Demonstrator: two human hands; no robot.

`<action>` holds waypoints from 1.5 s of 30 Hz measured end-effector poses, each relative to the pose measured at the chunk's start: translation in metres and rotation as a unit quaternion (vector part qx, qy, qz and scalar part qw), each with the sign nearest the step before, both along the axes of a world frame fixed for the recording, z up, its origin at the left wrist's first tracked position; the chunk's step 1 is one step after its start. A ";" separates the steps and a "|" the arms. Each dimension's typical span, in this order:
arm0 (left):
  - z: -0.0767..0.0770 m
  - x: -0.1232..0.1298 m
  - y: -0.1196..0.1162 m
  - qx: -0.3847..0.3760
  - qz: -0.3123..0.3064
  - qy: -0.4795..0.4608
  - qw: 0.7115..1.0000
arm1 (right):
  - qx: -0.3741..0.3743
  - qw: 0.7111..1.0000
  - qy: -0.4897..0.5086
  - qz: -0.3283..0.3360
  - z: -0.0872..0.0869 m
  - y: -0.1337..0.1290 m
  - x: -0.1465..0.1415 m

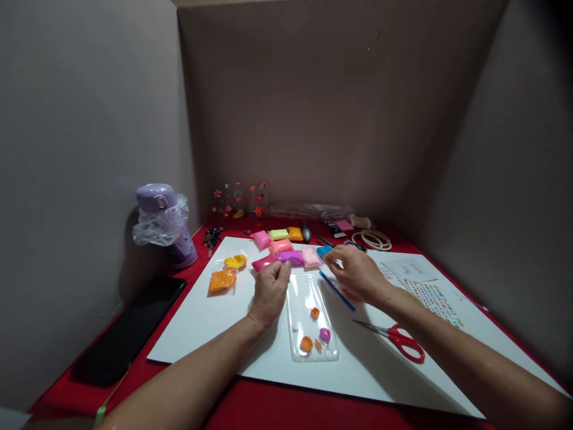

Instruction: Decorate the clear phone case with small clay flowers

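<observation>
Clay packets are lying in a cluster at the centre of the frame, and both hands are working at them; the left hand point(271, 288) is resting on the white board point(197, 322) with its fingertips pinching the purple clay packet point(290, 257), while the right hand point(356, 272) is reaching in from the right, fingers curled narrow at the blue packet point(323, 251), though I cannot tell whether it is actually gripping it. Just below the hands, the clear phone case point(308, 298) is lying flat on the board, carrying small orange and purple clay flowers point(316, 334) in its lower half; a blue tool point(336, 290) is lying beside the case, and red scissors point(400, 339) are sitting lower right. Judging by this, colour-picking for another decoration seems to be the step in hand; the next move is likely calling for opening a packet and pinching off a small piece. A purple bottle point(163, 224) is standing at left on the red tabletop point(277, 406); a dark phone point(129, 331) is lying lower left.
</observation>
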State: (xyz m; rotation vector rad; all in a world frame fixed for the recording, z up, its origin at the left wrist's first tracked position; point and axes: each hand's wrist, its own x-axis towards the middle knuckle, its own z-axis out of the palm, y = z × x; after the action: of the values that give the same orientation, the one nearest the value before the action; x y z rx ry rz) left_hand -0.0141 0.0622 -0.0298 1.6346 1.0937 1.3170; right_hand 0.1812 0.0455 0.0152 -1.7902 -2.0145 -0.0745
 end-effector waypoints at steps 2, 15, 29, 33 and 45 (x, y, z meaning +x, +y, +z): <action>0.001 0.000 -0.001 0.001 -0.001 0.000 1.000 | -0.010 1.000 -0.024 -0.012 -0.001 0.009 -0.010; 0.001 0.001 -0.002 0.013 0.002 0.018 1.000 | -0.070 0.993 -0.055 -0.078 -0.019 0.051 -0.040; 0.006 0.001 -0.011 0.007 -0.085 -0.018 0.996 | 0.098 0.993 0.031 0.055 -0.014 -0.035 -0.023; 0.009 0.003 -0.020 0.006 -0.153 -0.018 0.988 | 0.201 0.975 0.007 0.098 -0.024 -0.045 -0.027; 0.013 0.000 -0.024 0.028 -0.177 0.044 0.983 | 0.259 0.952 -0.034 0.158 -0.039 -0.051 -0.013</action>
State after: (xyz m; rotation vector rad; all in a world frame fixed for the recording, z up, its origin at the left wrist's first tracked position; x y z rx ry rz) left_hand -0.0139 0.0384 -0.0169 1.8437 0.7740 1.0594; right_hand 0.1678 -0.0058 -0.0240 -1.1443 -2.0568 -0.5210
